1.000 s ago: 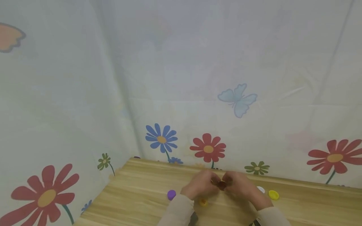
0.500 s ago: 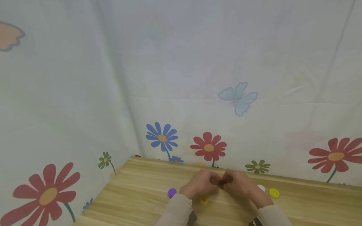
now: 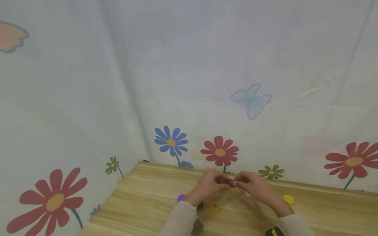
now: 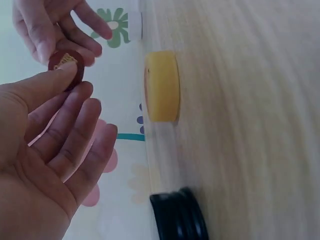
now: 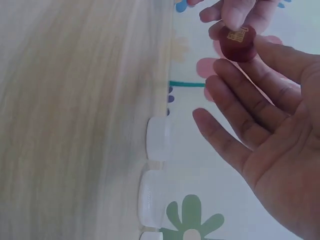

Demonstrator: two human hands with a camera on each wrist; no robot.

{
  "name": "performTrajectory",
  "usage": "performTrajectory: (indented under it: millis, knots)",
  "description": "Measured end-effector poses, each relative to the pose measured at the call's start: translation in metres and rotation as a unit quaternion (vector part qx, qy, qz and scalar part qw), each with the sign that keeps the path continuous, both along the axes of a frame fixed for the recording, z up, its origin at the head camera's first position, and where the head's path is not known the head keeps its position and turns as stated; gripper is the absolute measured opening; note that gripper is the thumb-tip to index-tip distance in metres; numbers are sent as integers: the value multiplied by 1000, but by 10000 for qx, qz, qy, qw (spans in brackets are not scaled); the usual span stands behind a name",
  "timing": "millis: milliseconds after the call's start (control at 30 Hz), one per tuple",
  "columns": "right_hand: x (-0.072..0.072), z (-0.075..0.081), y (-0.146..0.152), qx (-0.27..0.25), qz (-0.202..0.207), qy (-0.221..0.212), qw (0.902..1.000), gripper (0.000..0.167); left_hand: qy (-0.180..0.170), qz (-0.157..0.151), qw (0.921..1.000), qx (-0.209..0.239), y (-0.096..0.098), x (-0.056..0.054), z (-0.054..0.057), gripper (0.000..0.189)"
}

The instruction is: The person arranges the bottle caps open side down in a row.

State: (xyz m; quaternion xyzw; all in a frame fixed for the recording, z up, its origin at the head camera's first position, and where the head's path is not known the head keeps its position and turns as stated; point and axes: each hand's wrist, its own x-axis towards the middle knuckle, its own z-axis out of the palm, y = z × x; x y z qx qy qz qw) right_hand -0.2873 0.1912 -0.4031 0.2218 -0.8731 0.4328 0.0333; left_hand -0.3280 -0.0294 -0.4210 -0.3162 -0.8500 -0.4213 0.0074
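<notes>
A dark red bottle cap (image 5: 236, 49) with gold lettering on its face is held up off the table, between both hands. My left hand (image 3: 210, 186) pinches it with the thumb on the lettered face. From the other side, my right hand (image 3: 255, 187) pinches the cap's edge between thumb and index finger. In both wrist views the other fingers of the nearer hand are spread loosely. Below the hands, a yellow cap (image 4: 164, 86) stands on the wooden table, with a black ribbed cap (image 4: 180, 215) near it.
A purple cap (image 3: 181, 198) lies beside my left forearm, partly hidden. Beyond my right forearm is a bright yellow cap (image 3: 288, 200). Several white caps, one at the middle (image 5: 152, 198), line up in the right wrist view. A flower-printed curtain (image 3: 189, 82) backs the table (image 3: 141, 196).
Both hands have risen slightly, and the fingers have changed their hold on the red cap. The black cap near my left wrist has come into sight. The head view has shifted a little.
</notes>
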Motion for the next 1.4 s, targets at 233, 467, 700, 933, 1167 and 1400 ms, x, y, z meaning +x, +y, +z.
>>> performTrajectory:
  millis: [233,467,700,933,1167,1400]
  knots:
    - [8,5,8,-389,213,-195,9988,20,-40,-345,9991,236,-1,7,6,19]
    - [14,3,17,-671,448,-312,9962,19,133,-424,9986,272,3,14,12,23]
    - [13,-1,19,-889,477,-553,9934,20,229,-420,9984,313,4,16,10,29]
    - [16,-4,19,-1066,408,-762,9905,28,318,-541,9978,195,6,18,8,29]
    - [15,-5,19,-1180,544,-915,9873,28,482,-588,9971,16,6,19,8,30]
    - [16,-6,18,-1190,741,-998,9851,25,562,-513,9971,18,4,19,7,28]
